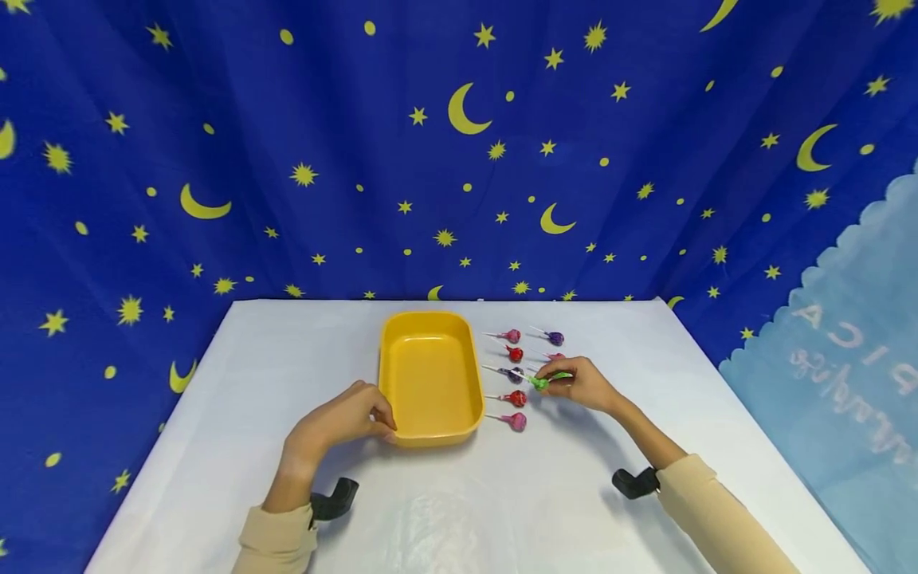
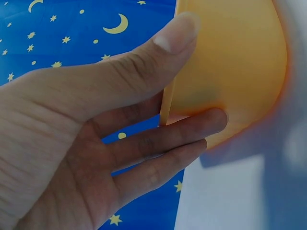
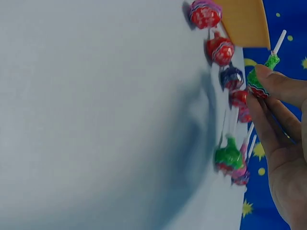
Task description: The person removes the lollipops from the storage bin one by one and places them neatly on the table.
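Observation:
My left hand (image 1: 347, 418) grips the near left corner of a yellow tray (image 1: 439, 440). In the left wrist view, the thumb and fingers sit on either side of the tray's wall (image 2: 235, 57). Between thumb and fingertips, my right hand (image 1: 579, 384) pinches a green-wrapped lollipop (image 3: 258, 79), its white stick pointing toward the tray. It is held above two columns of lollipops. Beneath that hand, another green lollipop (image 3: 228, 155) lies on the table, seen in the right wrist view.
Right of the tray, the nearer column has pink (image 1: 518, 422), red (image 1: 517, 399) and purple (image 1: 515, 375) lollipops. A purple lollipop (image 1: 555, 339) tops the farther column. The white table (image 1: 308, 343) ends at a blue star-patterned curtain (image 1: 358, 215).

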`<action>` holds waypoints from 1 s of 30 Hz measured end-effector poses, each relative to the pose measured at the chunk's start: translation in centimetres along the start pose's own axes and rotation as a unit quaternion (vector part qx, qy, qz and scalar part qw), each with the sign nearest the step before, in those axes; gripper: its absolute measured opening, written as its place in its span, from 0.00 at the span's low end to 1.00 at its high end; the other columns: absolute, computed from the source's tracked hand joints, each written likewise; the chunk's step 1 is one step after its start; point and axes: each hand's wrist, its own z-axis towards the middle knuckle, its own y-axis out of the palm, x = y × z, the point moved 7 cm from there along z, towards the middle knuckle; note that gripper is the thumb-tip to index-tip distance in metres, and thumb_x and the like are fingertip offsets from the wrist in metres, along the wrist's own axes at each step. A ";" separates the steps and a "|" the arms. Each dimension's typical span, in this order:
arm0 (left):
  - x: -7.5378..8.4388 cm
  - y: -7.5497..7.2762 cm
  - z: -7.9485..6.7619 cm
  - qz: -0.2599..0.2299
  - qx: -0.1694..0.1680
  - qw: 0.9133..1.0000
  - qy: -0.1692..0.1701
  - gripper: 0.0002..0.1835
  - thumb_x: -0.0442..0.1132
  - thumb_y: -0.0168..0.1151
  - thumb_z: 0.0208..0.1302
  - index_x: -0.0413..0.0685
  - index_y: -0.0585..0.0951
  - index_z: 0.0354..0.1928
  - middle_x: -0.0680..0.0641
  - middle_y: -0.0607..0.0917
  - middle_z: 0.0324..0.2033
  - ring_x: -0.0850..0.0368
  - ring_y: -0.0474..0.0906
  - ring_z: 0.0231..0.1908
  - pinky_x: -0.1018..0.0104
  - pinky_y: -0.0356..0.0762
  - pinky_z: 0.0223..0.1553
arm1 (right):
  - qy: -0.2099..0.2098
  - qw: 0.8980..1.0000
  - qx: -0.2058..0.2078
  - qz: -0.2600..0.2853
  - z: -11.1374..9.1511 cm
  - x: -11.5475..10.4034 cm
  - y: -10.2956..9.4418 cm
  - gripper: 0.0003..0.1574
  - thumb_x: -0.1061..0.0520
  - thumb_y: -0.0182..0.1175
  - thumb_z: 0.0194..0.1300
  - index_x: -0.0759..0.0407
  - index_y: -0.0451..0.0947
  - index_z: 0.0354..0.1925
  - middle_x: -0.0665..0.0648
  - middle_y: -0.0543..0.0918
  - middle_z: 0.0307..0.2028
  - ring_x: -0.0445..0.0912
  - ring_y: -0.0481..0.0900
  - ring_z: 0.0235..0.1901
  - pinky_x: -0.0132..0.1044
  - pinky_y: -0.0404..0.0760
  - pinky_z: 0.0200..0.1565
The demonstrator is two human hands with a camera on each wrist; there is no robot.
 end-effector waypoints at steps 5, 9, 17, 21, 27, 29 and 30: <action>0.1 0.3 0.1 -0.004 -0.002 1.000 -0.005 0.03 0.41 0.75 0.51 0.58 0.88 0.24 0.65 0.83 0.22 0.64 0.72 0.30 0.66 0.71 0.39 | 0.007 1.000 0.014 0.016 -1.3 3.0 -0.3 0.15 0.72 0.67 0.54 0.70 0.83 0.43 0.67 0.86 0.40 0.46 0.84 0.42 0.39 0.83 0.46; 0.2 0.6 0.1 -0.011 -0.006 1.000 -0.009 0.03 0.40 0.75 0.51 0.57 0.88 0.25 0.65 0.83 0.22 0.64 0.72 0.29 0.66 0.72 0.38 | -0.002 0.999 0.016 0.027 -2.1 5.6 -0.3 0.16 0.70 0.70 0.54 0.67 0.84 0.43 0.66 0.86 0.41 0.37 0.82 0.42 0.34 0.83 0.45; 0.5 0.9 0.0 -0.013 0.000 1.000 -0.008 0.03 0.41 0.75 0.50 0.56 0.88 0.24 0.64 0.82 0.21 0.64 0.71 0.29 0.64 0.71 0.39 | -0.010 1.000 0.023 -0.004 -3.6 6.6 -0.3 0.16 0.65 0.72 0.52 0.66 0.84 0.42 0.63 0.87 0.39 0.34 0.82 0.40 0.33 0.83 0.41; 0.6 0.9 0.1 -0.018 0.000 1.000 -0.022 0.03 0.41 0.76 0.50 0.57 0.88 0.24 0.64 0.82 0.22 0.62 0.71 0.31 0.61 0.71 0.42 | -0.010 0.999 0.031 -0.030 -4.0 6.8 -0.5 0.16 0.63 0.73 0.52 0.63 0.85 0.41 0.62 0.87 0.39 0.33 0.82 0.40 0.32 0.83 0.39; 0.3 0.5 -0.2 -0.017 0.000 0.999 -0.040 0.03 0.40 0.76 0.50 0.57 0.88 0.25 0.64 0.82 0.22 0.63 0.72 0.31 0.62 0.72 0.42 | -0.012 0.998 0.035 -0.047 -3.5 6.6 -0.6 0.15 0.62 0.73 0.52 0.61 0.85 0.41 0.61 0.87 0.40 0.37 0.83 0.39 0.32 0.82 0.37; 0.2 0.3 -0.2 -0.011 0.002 0.999 -0.041 0.03 0.40 0.76 0.50 0.58 0.88 0.25 0.65 0.82 0.22 0.63 0.71 0.31 0.63 0.72 0.41 | -0.013 0.998 0.036 -0.049 -3.3 6.5 -0.6 0.15 0.62 0.73 0.52 0.61 0.85 0.41 0.61 0.87 0.40 0.38 0.83 0.38 0.33 0.82 0.36; 0.2 0.1 -0.2 -0.009 0.003 0.999 -0.039 0.03 0.40 0.76 0.50 0.58 0.88 0.25 0.65 0.82 0.22 0.63 0.71 0.31 0.63 0.72 0.41 | -0.013 0.998 0.037 -0.050 -3.3 6.5 -0.6 0.15 0.62 0.73 0.52 0.61 0.85 0.41 0.61 0.87 0.40 0.38 0.83 0.38 0.33 0.82 0.36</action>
